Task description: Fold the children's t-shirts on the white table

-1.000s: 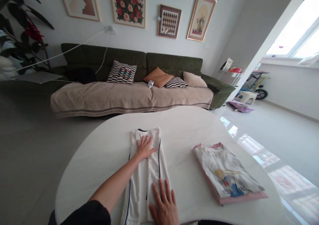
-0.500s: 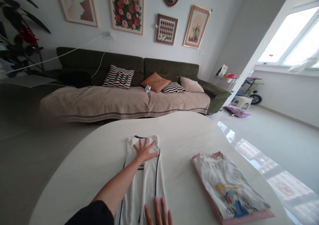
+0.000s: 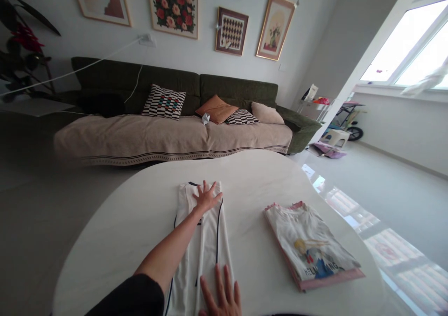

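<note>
A white garment with dark piping [image 3: 209,234] lies folded into a long narrow strip on the table, running away from me. My left hand [image 3: 207,198] presses flat on its far end, fingers spread, the forearm crossing over the cloth. Nearer to me, my right hand [image 3: 222,292] rests on the strip's right side with fingers stretched out; its lower part is cut off by the frame's bottom edge. Neither hand grips anything. The strip's near end runs out of view.
To the right on the white table [image 3: 115,241] lies a folded pile of clothes [image 3: 311,248], a printed white top over pink cloth. Beyond the table stands a green sofa [image 3: 238,87] with a beige cover [image 3: 168,141] and several cushions. A window is at the right.
The view has tilted down slightly, so everything sits higher in the picture. My left hand has shifted a little toward the strip's right edge; more of my right hand shows.
</note>
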`<state>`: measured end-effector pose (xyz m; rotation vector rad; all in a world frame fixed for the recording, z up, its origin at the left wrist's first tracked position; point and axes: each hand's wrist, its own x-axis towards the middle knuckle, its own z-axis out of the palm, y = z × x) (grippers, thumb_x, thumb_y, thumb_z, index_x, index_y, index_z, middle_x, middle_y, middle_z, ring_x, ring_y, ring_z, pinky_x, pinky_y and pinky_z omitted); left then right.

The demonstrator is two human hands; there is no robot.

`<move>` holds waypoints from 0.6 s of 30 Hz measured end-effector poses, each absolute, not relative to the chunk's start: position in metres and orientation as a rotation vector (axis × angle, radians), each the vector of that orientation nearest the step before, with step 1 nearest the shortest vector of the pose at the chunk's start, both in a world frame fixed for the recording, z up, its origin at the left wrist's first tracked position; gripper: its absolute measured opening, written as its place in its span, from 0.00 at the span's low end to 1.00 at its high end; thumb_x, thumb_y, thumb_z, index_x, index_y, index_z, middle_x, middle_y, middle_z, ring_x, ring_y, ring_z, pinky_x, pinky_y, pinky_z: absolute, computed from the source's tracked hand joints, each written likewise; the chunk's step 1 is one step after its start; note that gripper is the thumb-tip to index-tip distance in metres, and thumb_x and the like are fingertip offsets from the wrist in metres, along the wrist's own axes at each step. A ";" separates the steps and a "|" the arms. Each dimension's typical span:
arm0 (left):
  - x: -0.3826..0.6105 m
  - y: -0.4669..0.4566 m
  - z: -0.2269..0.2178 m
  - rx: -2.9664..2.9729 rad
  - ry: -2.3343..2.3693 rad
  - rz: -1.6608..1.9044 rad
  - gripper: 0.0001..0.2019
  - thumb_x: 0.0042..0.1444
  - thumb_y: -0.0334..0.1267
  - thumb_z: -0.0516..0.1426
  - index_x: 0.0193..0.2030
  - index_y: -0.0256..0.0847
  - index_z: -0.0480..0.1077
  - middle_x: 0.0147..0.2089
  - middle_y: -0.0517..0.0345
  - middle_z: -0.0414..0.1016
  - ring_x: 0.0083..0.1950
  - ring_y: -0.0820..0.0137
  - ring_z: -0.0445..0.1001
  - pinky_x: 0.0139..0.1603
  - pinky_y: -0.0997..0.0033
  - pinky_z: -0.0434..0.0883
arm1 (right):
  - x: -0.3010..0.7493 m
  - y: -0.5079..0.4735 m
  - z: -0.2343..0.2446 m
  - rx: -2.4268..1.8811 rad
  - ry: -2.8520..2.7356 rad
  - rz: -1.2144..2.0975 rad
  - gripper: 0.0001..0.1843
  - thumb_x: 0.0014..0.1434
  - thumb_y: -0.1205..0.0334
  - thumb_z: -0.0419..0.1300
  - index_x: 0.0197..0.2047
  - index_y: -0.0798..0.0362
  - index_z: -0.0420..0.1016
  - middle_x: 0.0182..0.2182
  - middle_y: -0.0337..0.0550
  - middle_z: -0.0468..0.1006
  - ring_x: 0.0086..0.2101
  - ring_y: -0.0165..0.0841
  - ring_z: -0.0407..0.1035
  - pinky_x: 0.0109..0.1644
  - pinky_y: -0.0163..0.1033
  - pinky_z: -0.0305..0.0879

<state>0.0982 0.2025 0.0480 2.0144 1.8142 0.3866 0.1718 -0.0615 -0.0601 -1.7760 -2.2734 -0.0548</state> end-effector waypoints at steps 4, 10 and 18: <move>0.073 0.148 0.060 2.122 1.871 0.621 0.30 0.57 0.53 0.43 0.65 0.48 0.43 0.68 0.48 0.35 0.66 0.50 0.34 0.57 0.40 0.47 | 0.161 -0.065 -0.051 -1.900 -2.132 -0.040 0.29 0.52 0.45 0.53 0.57 0.29 0.53 0.57 0.42 0.61 0.55 0.51 0.55 0.50 0.60 0.57; 0.003 -0.002 0.023 2.306 1.797 0.527 0.32 0.58 0.49 0.44 0.66 0.44 0.35 0.68 0.49 0.37 0.67 0.54 0.36 0.59 0.46 0.50 | 0.175 -0.068 -0.036 -1.769 -2.257 0.140 0.32 0.53 0.50 0.55 0.60 0.32 0.47 0.61 0.41 0.50 0.58 0.50 0.49 0.50 0.58 0.58; -0.048 -0.087 -0.015 2.384 1.603 0.071 0.43 0.44 0.40 0.58 0.64 0.51 0.39 0.66 0.53 0.43 0.64 0.48 0.47 0.57 0.45 0.55 | 0.197 -0.081 -0.016 -1.618 -2.445 0.106 0.44 0.48 0.54 0.59 0.63 0.42 0.38 0.62 0.48 0.43 0.58 0.50 0.46 0.52 0.54 0.58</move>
